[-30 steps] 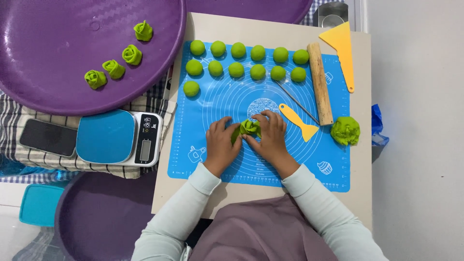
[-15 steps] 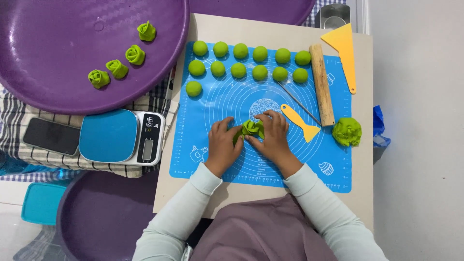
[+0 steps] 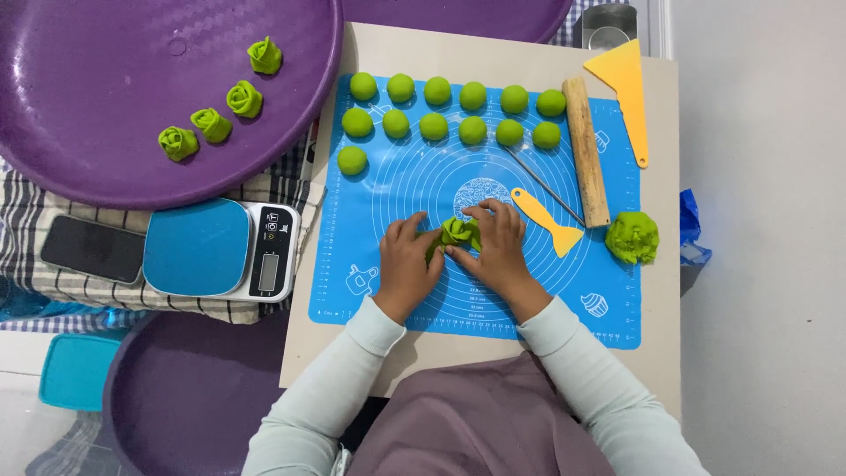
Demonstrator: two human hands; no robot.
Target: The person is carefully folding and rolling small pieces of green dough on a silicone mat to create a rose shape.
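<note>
Left hand (image 3: 407,264) and right hand (image 3: 498,251) pinch a green dough rose (image 3: 458,233) between their fingertips (shaping it) near the blue mat's (image 3: 397,198) front edge.

Green dough piece (image 3: 458,234) — folded, rose-like — on mat.

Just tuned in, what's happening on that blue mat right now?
A person is shaping a piece of green dough between the left hand and the right hand on the blue mat. Thirteen green dough balls lie in rows at the mat's far end. Four finished dough roses sit on the purple tray. A rolling pin and a dough lump lie to the right.
</note>
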